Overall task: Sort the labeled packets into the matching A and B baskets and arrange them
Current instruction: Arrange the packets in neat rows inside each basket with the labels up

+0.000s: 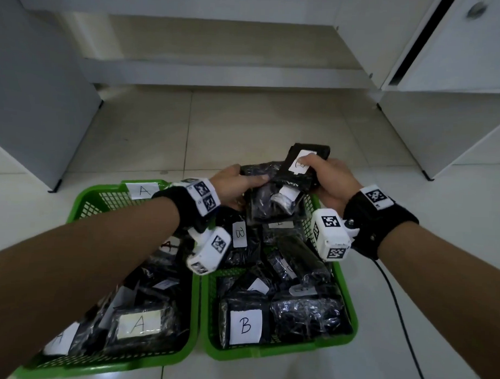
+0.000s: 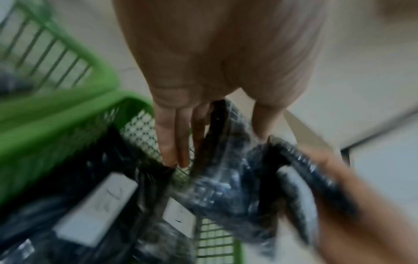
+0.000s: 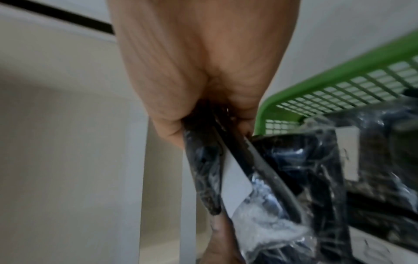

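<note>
Two green mesh baskets stand side by side on the floor. The left basket [image 1: 101,190] carries an A tag and holds black packets labelled A [image 1: 138,323]. The right basket [image 1: 265,355] holds packets labelled B [image 1: 244,325]. Over its far end both hands hold a bunch of black plastic-wrapped packets. My left hand [image 1: 252,183] [image 2: 219,146] pinches a black packet [image 1: 261,170] [image 2: 237,178], thumb on top and fingers beneath. My right hand [image 1: 314,169] [image 3: 214,128] grips a packet with a B label [image 1: 299,162] [image 3: 260,196], thumb on the label. The wrist views are blurred.
A low white shelf [image 1: 219,72] and cabinet panels [image 1: 34,96] stand beyond and beside the baskets on the pale tiled floor [image 1: 231,126]. A black cable [image 1: 403,322] trails from my right wrist across the floor to the right of the B basket.
</note>
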